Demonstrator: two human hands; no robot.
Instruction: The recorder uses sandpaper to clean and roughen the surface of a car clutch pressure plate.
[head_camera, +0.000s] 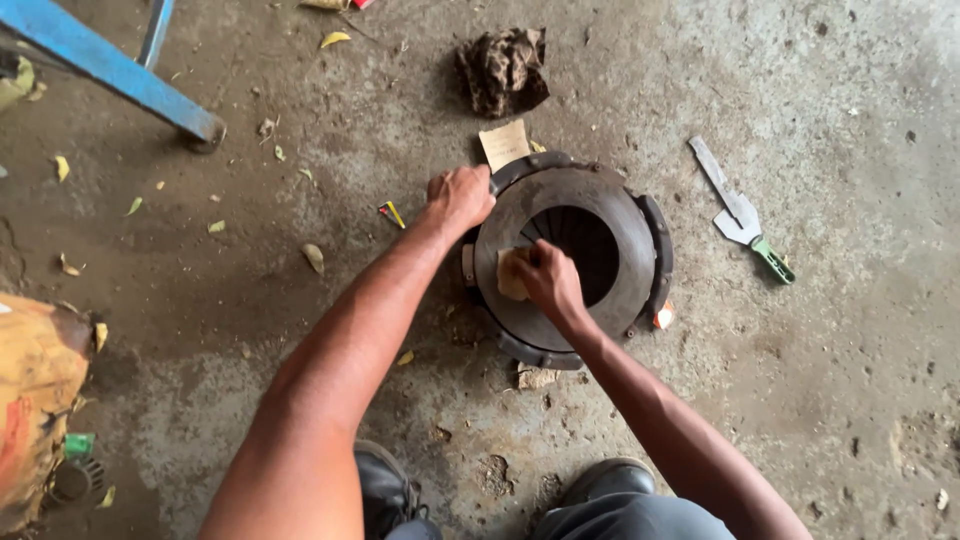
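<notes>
A round dark metal clutch pressure plate (630, 262) lies flat on the concrete floor, its centre an open hole. My left hand (459, 195) grips the plate's upper left rim. My right hand (548, 280) presses a small tan piece of sandpaper (511, 276) against the plate's smooth ring face on the left side. Both forearms reach in from the bottom of the view.
A dirty brown rag (505, 68) and a tan paper scrap (504, 144) lie beyond the plate. A metal scraper with a green handle (741, 213) lies to the right. A blue metal stand leg (110, 68) is at top left, an orange object (35, 400) at left. My shoes (385, 490) are at the bottom.
</notes>
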